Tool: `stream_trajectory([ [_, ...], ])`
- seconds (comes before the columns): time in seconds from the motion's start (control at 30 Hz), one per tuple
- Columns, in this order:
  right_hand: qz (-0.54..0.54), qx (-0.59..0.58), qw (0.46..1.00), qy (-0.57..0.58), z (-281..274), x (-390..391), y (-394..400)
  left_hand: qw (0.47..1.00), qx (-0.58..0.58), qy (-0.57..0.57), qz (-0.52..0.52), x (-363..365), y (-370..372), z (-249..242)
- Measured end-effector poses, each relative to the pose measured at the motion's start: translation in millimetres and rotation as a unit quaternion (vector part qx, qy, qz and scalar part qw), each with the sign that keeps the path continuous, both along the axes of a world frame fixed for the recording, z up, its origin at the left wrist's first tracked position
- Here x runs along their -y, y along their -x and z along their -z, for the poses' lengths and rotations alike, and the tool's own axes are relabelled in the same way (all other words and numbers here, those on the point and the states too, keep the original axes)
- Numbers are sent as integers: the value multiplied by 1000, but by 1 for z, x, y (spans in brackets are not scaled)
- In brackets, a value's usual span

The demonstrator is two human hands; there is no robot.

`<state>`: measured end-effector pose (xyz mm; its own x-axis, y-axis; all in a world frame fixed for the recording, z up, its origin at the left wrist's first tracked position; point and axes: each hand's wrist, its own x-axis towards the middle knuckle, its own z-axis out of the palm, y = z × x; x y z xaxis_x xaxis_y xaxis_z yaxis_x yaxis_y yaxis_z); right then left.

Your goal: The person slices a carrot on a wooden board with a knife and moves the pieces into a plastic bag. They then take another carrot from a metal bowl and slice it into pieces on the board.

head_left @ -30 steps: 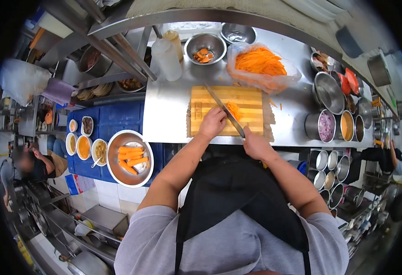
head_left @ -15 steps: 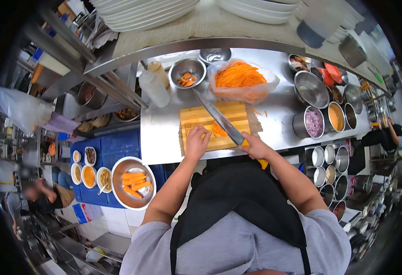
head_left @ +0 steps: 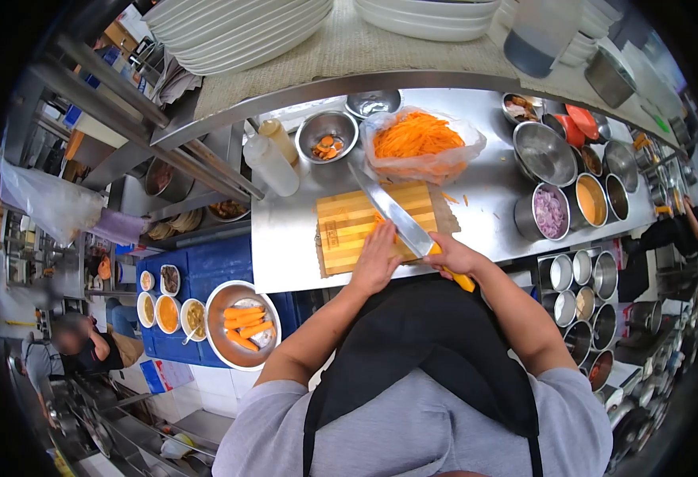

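Observation:
My right hand (head_left: 452,256) is wrapped round the yellow handle of a large kitchen knife (head_left: 398,213). Its blade slants away to the upper left across the striped wooden cutting board (head_left: 341,219). On the board, my left hand (head_left: 376,258) lies beside the blade with fingers stretched out and thumb apart. A bit of orange carrot (head_left: 378,218) shows at its fingertips; the hand covers the rest. Behind the board stands a plastic bag of carrot shreds (head_left: 416,137). Carrot end pieces lie in a steel bowl (head_left: 327,137).
Squeeze bottles (head_left: 272,165) stand left of the board. Peeled carrots fill part of a steel bowl (head_left: 242,324) at lower left. A pot of chopped onion (head_left: 550,213) and other containers stand right. A shelf with plates (head_left: 238,36) overhangs the counter. Other people are further off.
My left hand has moved right, up against the knife blade, and now covers most of the carrot pieces. The knife stays in my right hand, and the camera view has shifted slightly.

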<state>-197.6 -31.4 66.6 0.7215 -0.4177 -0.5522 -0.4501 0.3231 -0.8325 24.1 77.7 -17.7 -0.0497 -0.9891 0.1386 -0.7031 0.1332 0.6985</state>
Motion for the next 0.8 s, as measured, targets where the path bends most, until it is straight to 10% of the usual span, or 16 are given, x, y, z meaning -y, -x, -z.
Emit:
stream_trajectory([
  [0.37,-39,-44,998,16,15,4,32,997,-5,-7,-76,0,10,-3],
  [0.43,-96,-37,862,497,24,0,37,994,-50,-9,-98,-10,1,-9],
  [0.67,-122,-184,814,537,-12,-6,24,976,-30,145,-161,-20,-17,-69],
  [0.8,-117,-171,798,566,4,-5,20,996,-12,81,28,3,8,-72],
])
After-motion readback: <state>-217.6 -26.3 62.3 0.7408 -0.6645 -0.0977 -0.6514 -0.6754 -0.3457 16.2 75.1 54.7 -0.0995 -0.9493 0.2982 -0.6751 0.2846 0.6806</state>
